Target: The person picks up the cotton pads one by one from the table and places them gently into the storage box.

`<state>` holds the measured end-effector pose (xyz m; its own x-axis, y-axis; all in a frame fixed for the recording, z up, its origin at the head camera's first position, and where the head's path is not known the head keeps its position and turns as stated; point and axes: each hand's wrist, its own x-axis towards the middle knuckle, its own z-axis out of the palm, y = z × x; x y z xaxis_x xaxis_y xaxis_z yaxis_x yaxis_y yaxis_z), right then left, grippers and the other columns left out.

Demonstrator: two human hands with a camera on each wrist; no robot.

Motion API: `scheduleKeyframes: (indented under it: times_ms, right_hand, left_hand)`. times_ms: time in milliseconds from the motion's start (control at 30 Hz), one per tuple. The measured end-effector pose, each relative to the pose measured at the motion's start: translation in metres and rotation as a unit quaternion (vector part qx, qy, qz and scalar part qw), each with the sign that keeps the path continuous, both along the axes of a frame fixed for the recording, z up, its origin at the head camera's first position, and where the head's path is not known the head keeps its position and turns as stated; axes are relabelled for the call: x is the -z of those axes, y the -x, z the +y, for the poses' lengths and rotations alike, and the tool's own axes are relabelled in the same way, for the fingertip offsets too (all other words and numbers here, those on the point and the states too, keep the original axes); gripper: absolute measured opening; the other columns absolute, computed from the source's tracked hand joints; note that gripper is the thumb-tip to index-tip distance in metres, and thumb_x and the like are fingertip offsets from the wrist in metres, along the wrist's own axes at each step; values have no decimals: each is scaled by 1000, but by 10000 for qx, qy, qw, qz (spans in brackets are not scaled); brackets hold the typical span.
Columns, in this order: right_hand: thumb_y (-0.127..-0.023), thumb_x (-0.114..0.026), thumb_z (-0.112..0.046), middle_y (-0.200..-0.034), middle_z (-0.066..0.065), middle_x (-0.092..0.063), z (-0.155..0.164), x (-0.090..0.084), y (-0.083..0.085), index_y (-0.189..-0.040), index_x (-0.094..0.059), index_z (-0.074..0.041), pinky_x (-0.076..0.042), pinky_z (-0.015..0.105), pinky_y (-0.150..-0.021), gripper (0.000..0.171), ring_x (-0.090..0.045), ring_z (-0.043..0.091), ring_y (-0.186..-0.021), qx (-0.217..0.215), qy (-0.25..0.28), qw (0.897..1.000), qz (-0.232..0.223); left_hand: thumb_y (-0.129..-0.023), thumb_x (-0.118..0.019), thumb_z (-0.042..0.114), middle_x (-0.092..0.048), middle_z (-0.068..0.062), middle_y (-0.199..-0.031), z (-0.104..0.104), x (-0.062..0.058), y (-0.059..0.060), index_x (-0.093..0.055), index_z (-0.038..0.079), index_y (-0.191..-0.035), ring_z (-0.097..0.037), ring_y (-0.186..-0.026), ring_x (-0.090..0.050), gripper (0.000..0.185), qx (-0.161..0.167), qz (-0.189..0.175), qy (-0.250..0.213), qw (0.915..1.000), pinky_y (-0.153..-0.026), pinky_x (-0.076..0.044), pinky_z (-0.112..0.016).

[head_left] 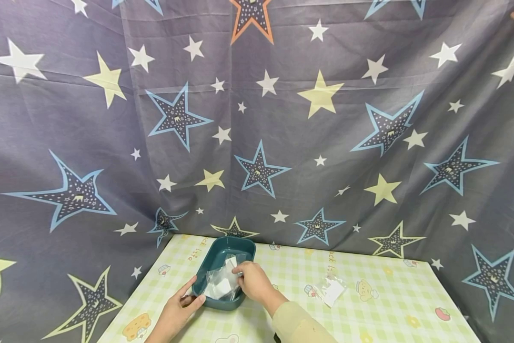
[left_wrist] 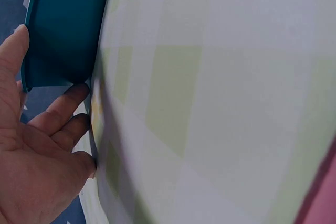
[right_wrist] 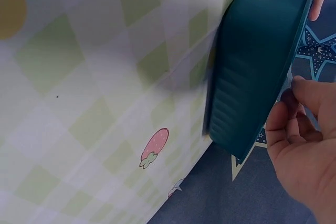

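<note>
Packets [head_left: 219, 283] in one bin [head_left: 224, 305], count unclear; one loose packet [head_left: 333, 292] on table [head_left: 391, 312]. Right hand [head_left: 257, 285] partly blocks bin, pinching packet; left hand [head_left: 177, 309] grips bin.

A grey starry curtain [head_left: 282, 119] hangs beyond the far, left and right edges of the green-checked worktop [head_left: 389, 307].

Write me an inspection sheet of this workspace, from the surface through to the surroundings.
Surface: table cover, green-and-white checked, with cartoon prints.
Job's things: teal bin with clear packets inside; a loose packet lies on the cover, to the bin's right.
Clutter: a pink edge in the left wrist view, too cropped to identify.
Hands: left hand grips the bin's near left corner; right hand appears to pinch one of the packets inside.
Cables: nothing seen.
Surroundings: dark star-patterned curtain.
</note>
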<state>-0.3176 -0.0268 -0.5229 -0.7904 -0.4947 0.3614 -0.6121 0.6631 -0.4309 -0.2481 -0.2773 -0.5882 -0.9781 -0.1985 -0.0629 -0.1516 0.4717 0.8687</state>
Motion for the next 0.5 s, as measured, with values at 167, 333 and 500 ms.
scheduleKeyframes:
  times_ms: [167, 333, 500]
  right_hand:
    - [-93, -77, -3, -114, 7, -82, 1, 1, 0, -117, -83, -8, -62, 34, -97, 25, -77, 23, -111, 183, -214, 9996, -61]
    - [-97, -76, -14, -124, 6, -80, 1, -1, -3, -126, -80, -8, -59, 40, -102, 30, -73, 30, -117, 391, -497, 9967, -517]
    - [-98, -76, -19, -126, 5, -79, 2, 1, -4, -128, -79, -10, -57, 41, -103, 31, -69, 29, -116, 516, -619, 9948, -623]
  left_hand:
    - [-96, -79, 50, -68, -31, -139, 0, 1, 1, -47, 22, -164, -40, -130, -69, 80, -23, -28, 18, 10000, -80, -57, -29]
    - [-95, -80, 50, -71, -28, -136, 0, 1, 1, -48, 22, -164, -37, -127, -71, 81, -45, -9, 23, 10000, -76, -53, -27]
    - [-95, -81, 50, -74, -25, -133, 0, 1, 1, -48, 23, -163, -33, -125, -72, 81, -48, -5, -22, 10000, -76, -52, -27]
